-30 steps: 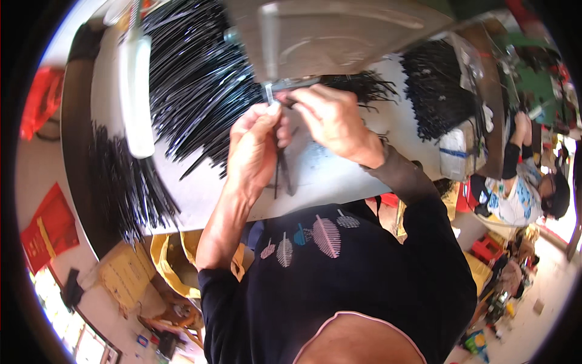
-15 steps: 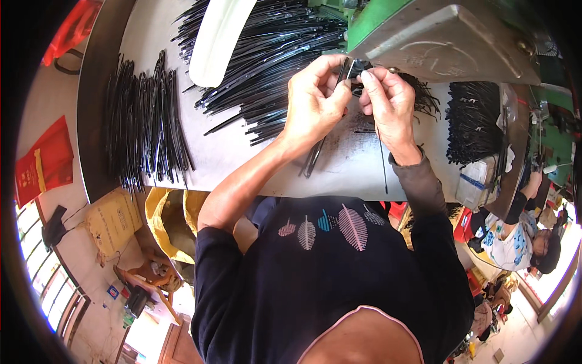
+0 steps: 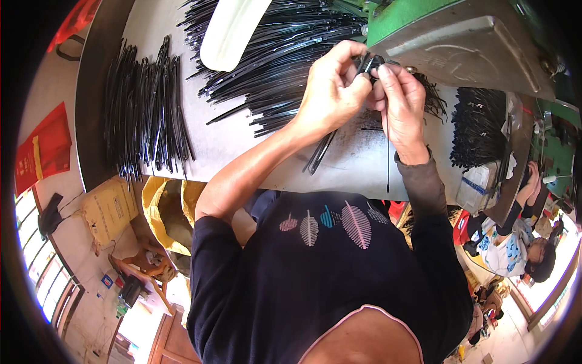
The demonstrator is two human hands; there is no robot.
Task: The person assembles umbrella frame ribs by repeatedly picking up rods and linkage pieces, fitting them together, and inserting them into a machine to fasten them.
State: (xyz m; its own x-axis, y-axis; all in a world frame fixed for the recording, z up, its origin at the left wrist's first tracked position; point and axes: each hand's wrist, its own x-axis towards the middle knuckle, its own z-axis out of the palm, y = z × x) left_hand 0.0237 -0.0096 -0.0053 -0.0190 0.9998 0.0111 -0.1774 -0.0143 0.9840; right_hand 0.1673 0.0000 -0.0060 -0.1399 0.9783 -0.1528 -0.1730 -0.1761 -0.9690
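My left hand (image 3: 335, 90) is closed round a few long, thin black strips (image 3: 320, 153), whose lower ends slant out beneath my wrist over the table. Close beside it, my right hand (image 3: 401, 108) pinches a thin black rod (image 3: 388, 159) that hangs straight down toward the table's near edge. The fingertips of both hands almost meet at a small dark part (image 3: 371, 62) at the strips' upper end. Fingers partly cover that part, so its exact shape is hidden. Just above my hands is a green machine (image 3: 400, 21) with a grey metal cover (image 3: 479, 51).
A large heap of black strips (image 3: 273, 67) lies behind my left hand, under a pale curved piece (image 3: 233, 33). More strips (image 3: 145, 115) lie at the left on the metal table (image 3: 242, 161). A black bundle (image 3: 479, 124) stands at the right. Another person (image 3: 509, 249) sits far right.
The whole view has shifted slightly. My fingertips have come closer together round the small dark part, while both hands keep hold of their strips and rod.
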